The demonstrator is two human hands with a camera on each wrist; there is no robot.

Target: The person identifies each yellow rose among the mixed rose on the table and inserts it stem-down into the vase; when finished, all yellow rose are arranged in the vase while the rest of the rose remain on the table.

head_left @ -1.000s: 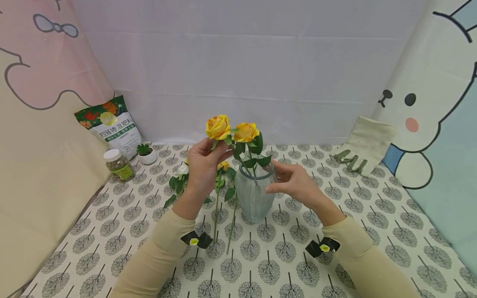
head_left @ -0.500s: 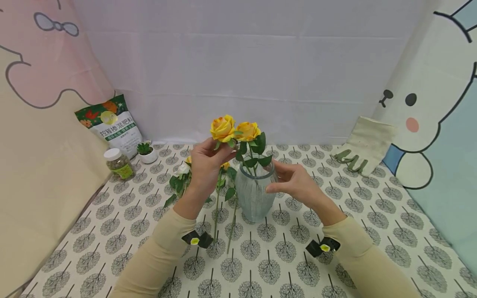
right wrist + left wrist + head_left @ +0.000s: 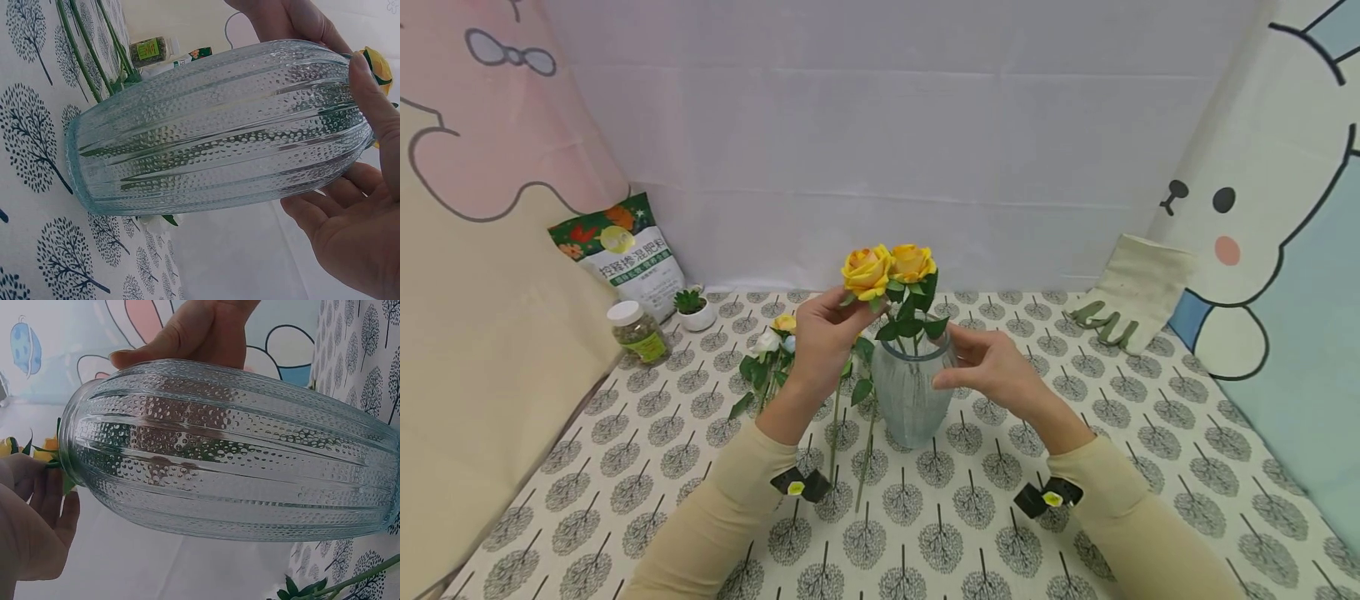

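"What is the left hand [image 3: 823, 342] gripping?"

"It's pinching the nearer yellow rose [image 3: 867, 273] just under the bloom, around the middle of the head frame, with thumb and fingertips almost meeting. The second yellow rose [image 3: 913, 263] is standing right beside it, and green stems are running down into the mouth of the glass vase [image 3: 913, 404]."

"And the right hand [image 3: 992, 367]?"

"That one is curving round the vase's upper part, the thumb resting on the near face and the fingers going round by the rim. The vase is standing upright, just right of the frame's centre."

"Where are the edges?"

"The patterned tablecloth [image 3: 970, 533] is meeting the white backdrop [image 3: 887, 150] about halfway up, and its sides are slanting out towards the lower corners."

"Which side is giving more room?"

"The right: cloth is stretching from that hand to the pale glove [image 3: 1138, 292]. Loose flowers [image 3: 767, 346] are lying close by the left wrist, long stems [image 3: 835, 437] are filling the gap before the vase, and a jar [image 3: 640, 333] is sitting farther left."
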